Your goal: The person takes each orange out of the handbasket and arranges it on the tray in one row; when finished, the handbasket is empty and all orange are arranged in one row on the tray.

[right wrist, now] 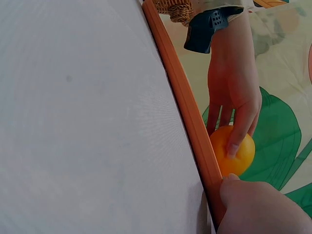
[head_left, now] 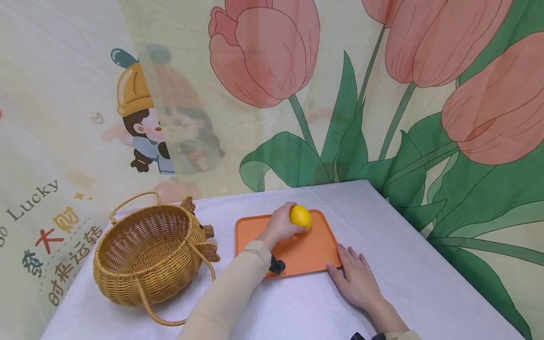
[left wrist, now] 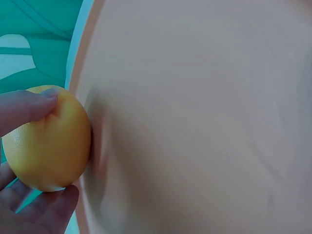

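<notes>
left hand (head_left: pixel 278 226): fingers and thumb curled round a yellow lemon (head_left: pixel 300 216), gripping it; the lemon sits over the far part of the orange tray (head_left: pixel 306 255), near its rear edge; in the left wrist view the lemon (left wrist: pixel 48 139) is against the tray surface (left wrist: pixel 204 117), thumb on top and fingers (left wrist: pixel 46 209) beneath; in the right wrist view the same hand (right wrist: pixel 234 87) reaches down onto the lemon (right wrist: pixel 234 150) from above, a dark wrist unit (right wrist: pixel 209 22) strapped behind it; right hand (head_left: pixel 356 278): laid flat on the white tablecloth (head_left: pixel 425 283), fingers straight and holding nothing, fingertips touching the near right corner of the tray; in the right wrist view a fingertip (right wrist: pixel 258 204) lies against the tray rim (right wrist: pixel 187 107); woven wicker basket (head_left: pixel 148 250) with loop handles stands on the cloth left of the tray, apart from it; printed fabric backdrop (head_left: pixel 382 94) with pink tulips and a cartoon figure hangs behind the table.
</notes>
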A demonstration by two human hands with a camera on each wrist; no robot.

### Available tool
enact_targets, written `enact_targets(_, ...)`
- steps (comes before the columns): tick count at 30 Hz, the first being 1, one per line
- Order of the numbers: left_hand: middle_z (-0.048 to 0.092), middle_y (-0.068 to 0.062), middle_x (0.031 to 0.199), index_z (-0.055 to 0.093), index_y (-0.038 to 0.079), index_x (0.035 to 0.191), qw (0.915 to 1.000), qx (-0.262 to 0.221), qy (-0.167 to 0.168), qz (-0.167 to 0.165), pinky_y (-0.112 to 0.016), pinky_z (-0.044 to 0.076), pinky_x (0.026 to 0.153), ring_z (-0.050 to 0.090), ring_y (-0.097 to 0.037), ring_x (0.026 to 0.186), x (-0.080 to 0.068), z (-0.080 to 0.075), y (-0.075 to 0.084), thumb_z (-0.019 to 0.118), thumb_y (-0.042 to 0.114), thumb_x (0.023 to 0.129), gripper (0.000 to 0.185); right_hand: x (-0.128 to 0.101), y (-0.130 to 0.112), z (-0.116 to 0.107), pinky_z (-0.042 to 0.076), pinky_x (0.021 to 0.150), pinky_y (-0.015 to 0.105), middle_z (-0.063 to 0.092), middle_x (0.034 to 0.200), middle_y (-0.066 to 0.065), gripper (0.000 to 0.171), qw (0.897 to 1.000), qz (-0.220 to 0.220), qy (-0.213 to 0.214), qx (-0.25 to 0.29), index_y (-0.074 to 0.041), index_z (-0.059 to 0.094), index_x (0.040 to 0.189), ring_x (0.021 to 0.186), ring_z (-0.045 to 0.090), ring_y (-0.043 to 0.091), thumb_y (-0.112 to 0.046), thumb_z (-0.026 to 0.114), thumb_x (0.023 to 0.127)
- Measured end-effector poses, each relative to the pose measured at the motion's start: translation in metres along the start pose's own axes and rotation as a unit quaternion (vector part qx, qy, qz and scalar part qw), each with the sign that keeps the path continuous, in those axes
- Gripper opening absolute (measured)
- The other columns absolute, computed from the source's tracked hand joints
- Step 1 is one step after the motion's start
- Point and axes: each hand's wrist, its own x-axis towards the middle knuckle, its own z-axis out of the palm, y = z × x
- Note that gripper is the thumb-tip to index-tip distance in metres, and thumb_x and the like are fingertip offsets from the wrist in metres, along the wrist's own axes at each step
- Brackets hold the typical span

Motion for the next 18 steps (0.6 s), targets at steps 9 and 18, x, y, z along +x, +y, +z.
enact_targets(9,0.051,-0.003,0.125,0.039,0.012,0.139,0.9997,0.019,-0.015,-0.004,-0.036,0.043,0.087,0.05,-0.02,0.101,-0.0016,-0.0014,0.0073,0.081,0.027,0.07,0.082,-0.0004,0.0006,-0.001,0.01,0.106,0.055,0.037,0.143,0.014,0.081,1.0,0.0,0.003,-0.004,-0.003,0.031,0.144,0.134,0.024,0.035,-0.063,0.039,0.089)
enact_targets(18,0.052,-0.004,0.123,0.04,0.011,0.139,0.9993,0.034,-0.015,-0.001,-0.035,0.044,0.087,0.05,-0.02,0.099,-0.0005,-0.0024,0.0087,0.082,0.026,0.069,0.083,0.0009,-0.0003,-0.0001,0.009,0.106,0.055,0.038,0.143,0.013,0.081,1.0,-0.001,0.0,0.001,-0.004,0.031,0.144,0.134,0.023,0.034,-0.062,0.041,0.088)
